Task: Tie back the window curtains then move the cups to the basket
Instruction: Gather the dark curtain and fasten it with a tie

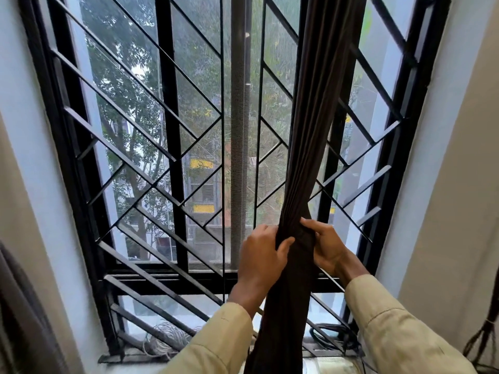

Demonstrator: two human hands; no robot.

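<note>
Dark brown curtain (pixel 302 163) is hanging right of frame centre, bunched into a narrow pleated column of soft matte fabric. Left hand (pixel 263 255) and right hand (pixel 328 247) are both gripping it, grip clenched around the bunch. Black metal window grille (pixel 167 147) with diagonal bars is showing behind.

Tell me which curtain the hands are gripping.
The dark curtain right of centre, bunched between the left hand and right hand; the curtain at the left edge hangs untouched.
</note>
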